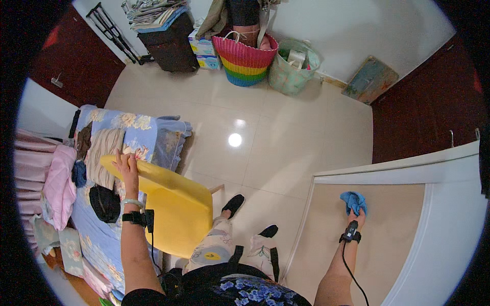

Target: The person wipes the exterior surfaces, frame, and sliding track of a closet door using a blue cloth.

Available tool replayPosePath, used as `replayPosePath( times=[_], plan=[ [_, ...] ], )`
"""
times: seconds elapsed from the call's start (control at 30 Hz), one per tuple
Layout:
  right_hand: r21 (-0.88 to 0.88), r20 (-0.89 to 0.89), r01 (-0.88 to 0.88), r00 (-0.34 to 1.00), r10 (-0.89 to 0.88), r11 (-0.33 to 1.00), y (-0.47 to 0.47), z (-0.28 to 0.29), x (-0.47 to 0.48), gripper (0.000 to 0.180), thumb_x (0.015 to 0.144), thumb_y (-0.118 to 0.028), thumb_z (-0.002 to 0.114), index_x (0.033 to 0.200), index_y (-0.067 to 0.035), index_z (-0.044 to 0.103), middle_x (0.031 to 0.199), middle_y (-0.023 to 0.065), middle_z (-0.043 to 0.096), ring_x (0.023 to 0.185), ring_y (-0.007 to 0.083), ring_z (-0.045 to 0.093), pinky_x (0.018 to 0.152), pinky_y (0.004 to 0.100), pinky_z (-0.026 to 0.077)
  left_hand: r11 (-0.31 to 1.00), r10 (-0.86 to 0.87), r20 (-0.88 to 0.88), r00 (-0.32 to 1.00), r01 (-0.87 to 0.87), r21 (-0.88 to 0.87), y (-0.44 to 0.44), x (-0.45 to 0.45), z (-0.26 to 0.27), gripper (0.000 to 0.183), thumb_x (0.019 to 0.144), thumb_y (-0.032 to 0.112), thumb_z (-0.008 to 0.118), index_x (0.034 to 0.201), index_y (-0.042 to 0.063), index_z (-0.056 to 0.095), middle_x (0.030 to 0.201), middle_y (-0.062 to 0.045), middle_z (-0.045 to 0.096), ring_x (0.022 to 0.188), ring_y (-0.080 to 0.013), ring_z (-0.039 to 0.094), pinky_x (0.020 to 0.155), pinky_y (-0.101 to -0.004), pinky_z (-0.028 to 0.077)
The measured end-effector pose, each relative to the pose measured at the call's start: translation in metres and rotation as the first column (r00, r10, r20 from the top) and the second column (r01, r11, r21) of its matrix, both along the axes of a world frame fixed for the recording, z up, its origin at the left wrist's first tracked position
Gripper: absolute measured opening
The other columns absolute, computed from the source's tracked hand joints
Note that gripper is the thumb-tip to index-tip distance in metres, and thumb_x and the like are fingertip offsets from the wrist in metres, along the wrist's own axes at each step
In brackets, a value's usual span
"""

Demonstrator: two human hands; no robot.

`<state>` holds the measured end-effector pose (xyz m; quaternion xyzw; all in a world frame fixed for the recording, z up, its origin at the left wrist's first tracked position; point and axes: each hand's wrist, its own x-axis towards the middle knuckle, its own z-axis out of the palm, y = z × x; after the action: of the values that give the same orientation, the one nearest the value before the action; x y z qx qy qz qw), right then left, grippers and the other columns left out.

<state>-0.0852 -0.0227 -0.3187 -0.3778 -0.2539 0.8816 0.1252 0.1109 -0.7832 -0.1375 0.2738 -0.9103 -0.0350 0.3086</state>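
Observation:
My left hand (126, 167) lies over the top edge of a yellow chair (178, 214), fingers bent across the backrest; its thumb is hidden. In my right hand (356, 215) is a crumpled blue cloth (353, 201). That hand is over a beige panel (386, 229) set in a white frame (440, 206); whether the cloth touches the panel I cannot tell. Both wrists wear black straps with small cabled devices, and a pale bangle (132, 202) circles the left one.
Left of the chair stands a bed with a blue floral sheet (88, 218), bearing a striped pillow (105, 153) and black bag (104, 204). A rainbow basket (245, 63), green bin (293, 76), dark suitcase (168, 49) and crutches (111, 32) line the wall. Dark doors (425, 103) rise at right.

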Motion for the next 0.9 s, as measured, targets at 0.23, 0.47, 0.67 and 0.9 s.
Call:
replayPosePath(
  times=[0.23,0.47,0.67,0.9],
  plan=[
    [0.120,0.079,0.142,0.985,-0.152,0.983,0.023,-0.010,0.002,0.032,0.091,-0.007,0.039,0.119,0.007,0.045,0.125,0.0191,0.046,0.112,0.0322,0.047,0.099,0.0471,0.035,0.932,-0.105,0.031,0.994,0.088,0.351,0.000,-0.024,0.011,0.032,0.094,0.029,0.040,0.106,0.002,0.054,0.146,-0.011,0.015,0.131,-0.0304,0.019,0.107,-0.0386,0.012],
    [0.350,0.026,-0.046,0.999,0.039,0.935,0.022,-0.041,0.003,0.027,0.089,-0.006,0.044,0.113,0.005,0.047,0.120,0.0148,0.050,0.109,0.0302,0.047,0.098,0.0476,0.036,0.886,-0.162,-0.076,0.984,0.179,0.427,-0.148,0.022,-0.022,0.043,0.096,0.026,0.035,0.132,0.002,0.035,0.142,-0.011,0.024,0.124,-0.0244,0.033,0.101,-0.0309,0.028],
    [0.688,0.150,-0.265,0.963,0.225,0.675,0.010,-0.052,0.014,0.024,0.089,-0.002,0.041,0.111,0.005,0.047,0.116,0.0150,0.051,0.108,0.0291,0.048,0.099,0.0479,0.035,0.975,-0.037,0.230,0.972,0.086,-0.206,-0.148,0.003,-0.006,0.037,0.093,0.031,0.041,0.115,0.002,0.048,0.115,-0.020,0.044,0.106,-0.0325,0.044,0.098,-0.0403,0.031],
    [-0.067,-0.096,0.140,0.985,-0.146,0.988,0.011,-0.014,0.008,0.024,0.087,-0.001,0.044,0.110,0.005,0.049,0.118,0.0153,0.051,0.110,0.0272,0.048,0.100,0.0431,0.035,0.948,-0.242,-0.002,0.970,0.236,-0.214,0.187,-0.148,0.027,0.030,0.085,0.012,0.055,0.114,0.004,0.053,0.130,-0.019,0.041,0.126,-0.0350,0.031,0.102,-0.0415,0.028]
  ],
)
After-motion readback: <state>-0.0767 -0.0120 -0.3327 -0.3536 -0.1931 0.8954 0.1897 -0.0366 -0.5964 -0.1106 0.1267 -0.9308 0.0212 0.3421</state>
